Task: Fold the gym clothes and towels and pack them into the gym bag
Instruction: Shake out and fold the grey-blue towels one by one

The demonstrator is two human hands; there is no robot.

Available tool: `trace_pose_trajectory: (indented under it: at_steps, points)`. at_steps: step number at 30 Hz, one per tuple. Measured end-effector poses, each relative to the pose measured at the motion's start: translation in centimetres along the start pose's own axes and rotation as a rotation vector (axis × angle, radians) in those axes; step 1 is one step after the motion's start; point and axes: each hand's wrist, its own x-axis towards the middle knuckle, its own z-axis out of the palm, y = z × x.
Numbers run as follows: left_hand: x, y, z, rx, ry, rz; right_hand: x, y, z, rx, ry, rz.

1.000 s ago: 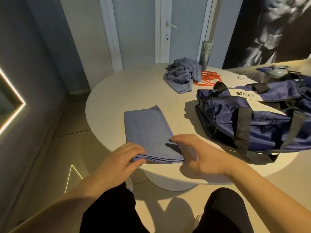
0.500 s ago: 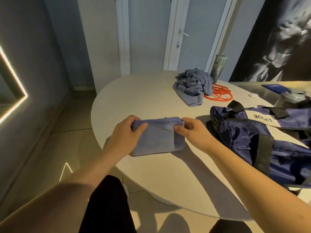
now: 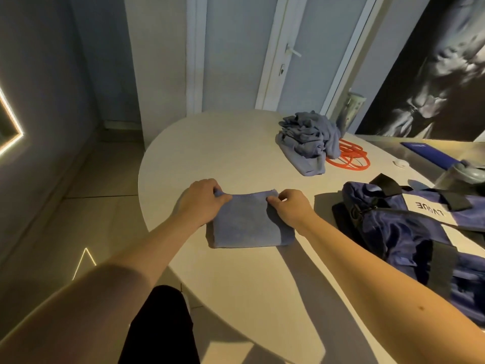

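- Head view, hands: both bare arms reach forward over the round white desk (image 3: 236, 158). The left hand (image 3: 202, 203) pinches the far left corner of a folded blue towel (image 3: 246, 227), with the thumb on top and the fingers curled around the edge. The right hand (image 3: 288, 208) pinches the far right corner of the same towel, its fingers curled and pressed together.
- Head view, towel: it lies flat on the desk as a small rectangle of several layers, between the two hands, close to the left edge of the desk.
- Head view, gym bag (image 3: 409, 232): a dark blue bag with black straps and a white label lies on the desk to the right of the towel, near it but apart. I cannot tell if it is unzipped.
- Head view, far side: a crumpled heap of blue-grey clothes (image 3: 307, 140) sits on the desk, not folded. It touches a coiled orange rope (image 3: 349, 156) just on its right.
- Head view, other things: a tall bottle (image 3: 350, 111) stands behind the heap. A shaker bottle (image 3: 464, 174) stands behind the bag, and a small white round thing (image 3: 400, 163) lies between the rope and this bottle.
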Motion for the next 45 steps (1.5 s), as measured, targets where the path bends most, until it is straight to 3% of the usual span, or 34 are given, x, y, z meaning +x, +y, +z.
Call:
trace_pose_trajectory:
  at_steps: [4, 7, 10, 13, 18, 20, 22, 25, 29, 36, 40, 45]
  points:
    - [-0.6, 1.1, -0.3, 0.109, 0.057, 0.102, 0.1, -0.2, 0.2, -0.114, 0.088, -0.011]
    - [-2.8, 1.9, -0.1, 0.199, 0.073, 0.321, -0.7, -0.2, 1.1, -0.183, 0.206, -0.310]
    - [-3.9, 1.4, 1.3, 0.391, -0.115, 0.386, -1.4, 0.3, 2.5, -0.307, 0.062, -0.529]
    - [-4.0, 0.9, 2.1, 0.479, -0.221, 0.347, -1.4, 1.4, 3.6, -0.341, -0.101, -0.430]
    - [-3.5, 0.6, 2.4, 0.522, -0.255, 0.302, -1.5, 1.4, 3.6, -0.300, -0.138, -0.388]
    - [-3.0, 1.1, 1.8, 0.550, -0.288, 0.277, -1.9, 1.1, 2.8, -0.275, -0.087, -0.371]
    - [-2.3, 2.0, 0.8, 0.573, -0.300, 0.213, -3.0, 1.1, 1.5, -0.257, 0.076, -0.326]
    - [-1.7, 3.7, -0.4, 0.557, -0.278, 0.104, -5.6, 1.3, -0.5, -0.246, 0.190, -0.148]
    - [-1.1, 5.9, -0.8, 0.475, -0.359, -0.016, -8.0, 1.8, -1.6, -0.192, -0.013, 0.126]
    - [-0.1, 8.4, -1.0, 0.506, -0.541, -0.112, -9.8, 1.0, -1.1, -0.059, 0.034, 0.221]
    - [-0.3, 8.9, -0.8, 0.549, -0.535, -0.094, -11.9, 1.0, -1.3, 0.178, 0.057, 0.268]
    - [-1.0, 9.4, -1.0, 0.600, -0.540, -0.100, -13.1, 1.5, -1.3, 0.137, -0.064, 0.287]
